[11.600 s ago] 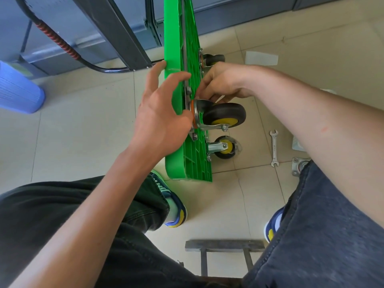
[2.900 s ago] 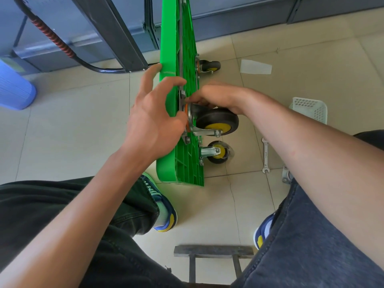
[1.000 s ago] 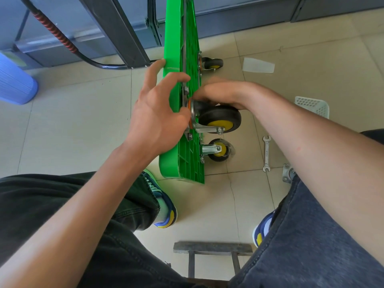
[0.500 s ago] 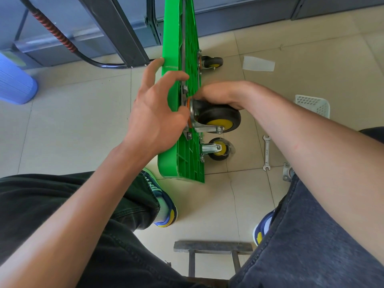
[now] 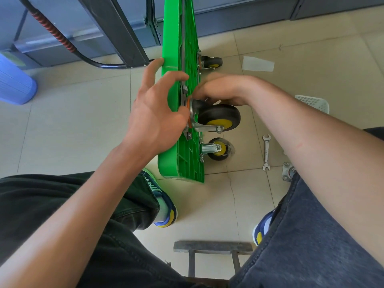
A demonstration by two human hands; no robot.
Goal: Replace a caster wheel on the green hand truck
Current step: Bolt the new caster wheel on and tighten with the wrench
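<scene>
The green hand truck (image 5: 169, 84) stands on its long edge on the tiled floor, its ribbed underside facing the person's right, so the deck's long axis runs away from the camera toward the blue cabinets. The caster wheel (image 5: 220, 119) being fitted sticks out sideways from that underside at mid-height, its mounting plate flat against the deck. The left hand (image 5: 158, 115) steadies the deck from the other side: fingers spread and loosely hooked over the top edge, thumb pressed near the plate's edge. The right hand (image 5: 220, 90) sits just above the wheel, right at the plate's upper end, and is the nearer one to the fastener; its fingers are curled in toward the plate, apparently pinching a small nut or bolt, though the part itself is hidden and blurred. The next move likely turns on keeping that fastener square to the deck face. A wrench (image 5: 266, 151) lies on the floor to the right, well apart from both hands. A white basket (image 5: 313, 102) shows past the right forearm; its contents cannot be seen.
</scene>
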